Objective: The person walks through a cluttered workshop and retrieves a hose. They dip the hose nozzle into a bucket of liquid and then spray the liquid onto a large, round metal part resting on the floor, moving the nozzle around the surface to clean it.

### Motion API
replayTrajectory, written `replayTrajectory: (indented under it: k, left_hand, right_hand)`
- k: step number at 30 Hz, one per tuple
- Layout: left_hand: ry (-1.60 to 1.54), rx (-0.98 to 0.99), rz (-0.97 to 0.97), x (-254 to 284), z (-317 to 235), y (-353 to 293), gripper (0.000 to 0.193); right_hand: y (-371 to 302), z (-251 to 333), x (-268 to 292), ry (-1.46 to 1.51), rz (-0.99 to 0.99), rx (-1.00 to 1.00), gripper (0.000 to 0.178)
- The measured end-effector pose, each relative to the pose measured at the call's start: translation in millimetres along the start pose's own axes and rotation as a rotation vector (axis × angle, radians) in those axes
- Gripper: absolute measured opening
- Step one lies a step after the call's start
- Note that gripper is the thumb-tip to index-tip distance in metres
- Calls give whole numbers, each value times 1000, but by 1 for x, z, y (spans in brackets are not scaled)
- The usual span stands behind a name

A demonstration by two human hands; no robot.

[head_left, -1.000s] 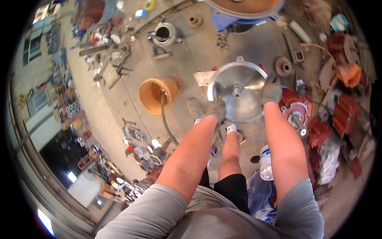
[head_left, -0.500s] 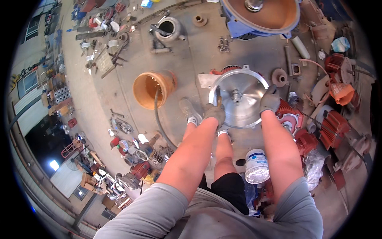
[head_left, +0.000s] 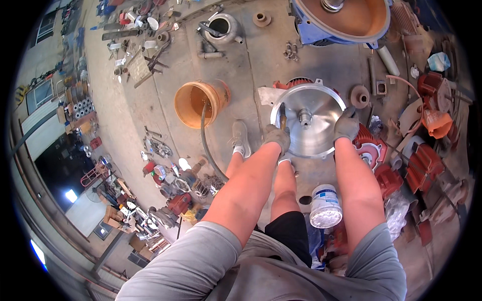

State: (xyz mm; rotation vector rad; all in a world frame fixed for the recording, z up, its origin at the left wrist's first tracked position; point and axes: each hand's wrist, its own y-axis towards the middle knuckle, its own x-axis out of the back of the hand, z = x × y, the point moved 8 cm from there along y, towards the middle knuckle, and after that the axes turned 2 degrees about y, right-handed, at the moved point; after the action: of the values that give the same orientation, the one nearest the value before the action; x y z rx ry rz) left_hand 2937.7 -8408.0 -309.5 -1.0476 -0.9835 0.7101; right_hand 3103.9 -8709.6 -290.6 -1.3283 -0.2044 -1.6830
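Note:
In front of me is a round, shiny metal motor end housing point(head_left: 315, 138) with a raised rim, and a stepped shaft point(head_left: 304, 117) stands up at its middle. My left hand point(head_left: 276, 138), in a grey glove, is closed at the near left rim around a slim brush-like tool point(head_left: 283, 119) with a brownish handle and dark tip. The tool's tip lies over the inside left of the housing. On the right rim, my gloved right hand point(head_left: 346, 124) is closed over the edge. Red finned motor parts point(head_left: 298, 82) show behind the housing.
An orange bucket point(head_left: 226, 95) with a hose point(head_left: 204, 138) stands to the left. A white tub point(head_left: 325, 200) sits near my legs. Far right are red motor casings point(head_left: 422, 165); a large blue housing point(head_left: 314, 32) is at the back. Loose metal parts lie around the floor.
My view has shifted, so the scene sits slightly further right in the picture. Both hands keep their places on the rim, and the tool's tip remains inside the left of the housing.

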Motion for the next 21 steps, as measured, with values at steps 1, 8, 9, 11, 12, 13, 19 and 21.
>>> replayTrajectory:
  k: [1, 8, 9, 11, 12, 13, 19, 21]
  left_hand:
    - [-7, -15, -24, 0, -1, -2, 74]
    - [40, -92, -50, 8, -9, -18, 70]
    - [42, -78, -69, 15, -12, -26, 69]
    - [52, -80, -70, 12, -11, -21, 67]
    - [60, -92, -63, 12, -10, -13, 66]
    - [57, -81, -51, 6, -6, -8, 64]
    - [36, 1, -11, 5, -4, -8, 60]
    - [176, -125, -143, 9, -4, 16, 56]
  right_hand:
    - [1, 0, 0, 3, 2, -1, 58]
    - [0, -7, 2, -32, -44, -17, 60]
    - [0, -7, -2, -35, -26, 9, 59]
    - [1, -2, -4, -36, -14, -1, 58]
    - [1, 1, -5, -26, -15, -36, 58]
    - [2, -2, -5, -12, 44, -32, 58]
    - [-2, -1, 7, 15, 55, -107, 60]
    - [-4, 5, 6, -1, 58, -111, 59]
